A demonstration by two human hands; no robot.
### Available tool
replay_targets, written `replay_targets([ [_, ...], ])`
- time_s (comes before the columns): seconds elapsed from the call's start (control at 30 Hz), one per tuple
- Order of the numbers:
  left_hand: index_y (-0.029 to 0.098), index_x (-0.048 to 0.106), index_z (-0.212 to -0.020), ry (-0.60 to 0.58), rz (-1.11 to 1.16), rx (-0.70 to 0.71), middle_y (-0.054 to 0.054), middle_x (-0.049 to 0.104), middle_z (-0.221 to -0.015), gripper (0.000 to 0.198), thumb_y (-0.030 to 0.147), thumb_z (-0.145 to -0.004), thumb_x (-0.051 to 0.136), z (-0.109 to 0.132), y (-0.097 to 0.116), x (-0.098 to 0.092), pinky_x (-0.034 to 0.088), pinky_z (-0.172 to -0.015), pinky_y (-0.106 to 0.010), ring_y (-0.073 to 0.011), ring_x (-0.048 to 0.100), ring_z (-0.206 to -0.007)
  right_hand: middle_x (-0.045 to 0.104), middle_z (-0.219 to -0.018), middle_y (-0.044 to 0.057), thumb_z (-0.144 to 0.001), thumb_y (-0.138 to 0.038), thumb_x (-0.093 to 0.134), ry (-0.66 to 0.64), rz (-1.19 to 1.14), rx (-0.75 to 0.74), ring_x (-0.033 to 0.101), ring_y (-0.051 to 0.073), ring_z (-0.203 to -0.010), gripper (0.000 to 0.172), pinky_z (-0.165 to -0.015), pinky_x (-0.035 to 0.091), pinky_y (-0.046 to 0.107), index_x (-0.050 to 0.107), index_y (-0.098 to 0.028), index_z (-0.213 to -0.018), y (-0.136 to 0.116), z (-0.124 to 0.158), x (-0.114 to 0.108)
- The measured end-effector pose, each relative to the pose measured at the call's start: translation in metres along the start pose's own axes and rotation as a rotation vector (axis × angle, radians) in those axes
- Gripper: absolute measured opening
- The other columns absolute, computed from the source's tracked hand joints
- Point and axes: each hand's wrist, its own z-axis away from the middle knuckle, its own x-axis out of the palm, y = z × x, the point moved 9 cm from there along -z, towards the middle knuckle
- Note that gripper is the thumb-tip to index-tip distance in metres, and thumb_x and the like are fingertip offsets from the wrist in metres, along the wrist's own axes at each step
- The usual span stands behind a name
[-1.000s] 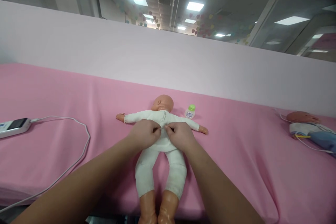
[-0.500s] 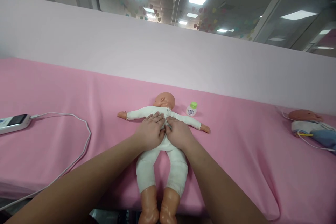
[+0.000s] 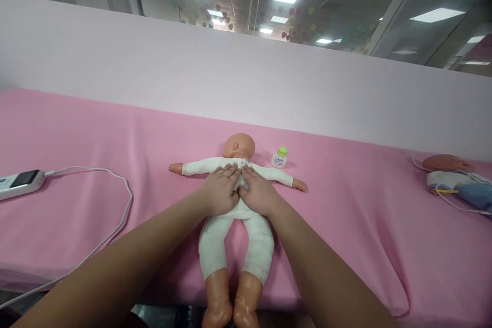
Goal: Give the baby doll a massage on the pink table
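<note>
A baby doll (image 3: 236,251) in a white cloth suit lies face down, its head turned to the left and both arms spread wide. Flat on the left side of its back rests my left hand (image 3: 222,189), fingers stretched toward the shoulders. My right hand (image 3: 259,189) lies likewise on the right side, the two thumbs close together over the middle. Neither hand grips anything. Beside the doll's head, to the right, stands a small clear bottle (image 3: 279,158) with a green cap.
Pink cloth (image 3: 338,215) covers the table. A white handheld device (image 3: 23,184) with a dark screen lies at left, its white cable (image 3: 128,200) trailing to the front edge. Another doll (image 3: 461,184) in blue and white is at far right. A white wall (image 3: 230,77) runs behind.
My right hand has slid slightly up the doll's back, toward its shoulders. My left hand stays nearly in place, and the view has shifted a little.
</note>
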Motion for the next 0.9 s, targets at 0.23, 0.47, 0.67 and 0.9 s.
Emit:
replay_targets([
  [0.23,0.006,0.045,-0.156,0.106,-0.05,0.02,-0.02,0.039,-0.165,0.075,0.029,-0.086,0.056,0.001,0.002,-0.011,0.022,-0.128,-0.055,-0.0363,0.032,-0.155,0.037,-0.167,0.017,-0.084,-0.028,0.058,0.101,0.048,-0.007,0.031,0.031,-0.157,0.079,-0.131,0.021,0.045,0.042,-0.006,-0.158,0.001,-0.001,-0.007],
  [0.47,0.01,0.019,-0.167,-0.036,0.039,0.002,-0.016,0.008,-0.174,0.09,0.034,-0.088,0.055,-0.008,-0.013,0.01,0.012,-0.129,-0.057,-0.0337,0.005,-0.162,0.004,-0.176,0.015,-0.081,-0.027,0.06,-0.006,0.023,0.058,-0.001,0.033,-0.163,0.098,-0.132,0.008,0.051,0.016,-0.008,-0.167,0.009,-0.01,0.006],
  [0.67,0.011,0.03,-0.164,-0.073,0.095,0.02,-0.016,0.023,-0.172,0.084,0.035,-0.087,0.055,-0.011,-0.017,0.011,0.016,-0.129,-0.054,-0.0316,0.018,-0.16,0.022,-0.172,0.019,-0.082,-0.026,0.062,-0.047,-0.001,0.043,0.015,0.031,-0.162,0.09,-0.131,0.016,0.047,0.028,-0.008,-0.164,0.002,-0.011,0.003],
  [0.9,0.016,0.05,-0.153,0.234,0.288,-0.046,-0.012,0.039,-0.166,0.068,0.031,-0.087,0.058,0.007,-0.031,-0.012,0.028,-0.127,-0.05,-0.0298,0.033,-0.156,0.049,-0.16,0.013,-0.086,-0.033,0.065,0.228,-0.127,-0.028,0.042,0.029,-0.151,0.068,-0.127,0.03,0.044,0.055,-0.014,-0.151,0.005,-0.001,-0.021],
])
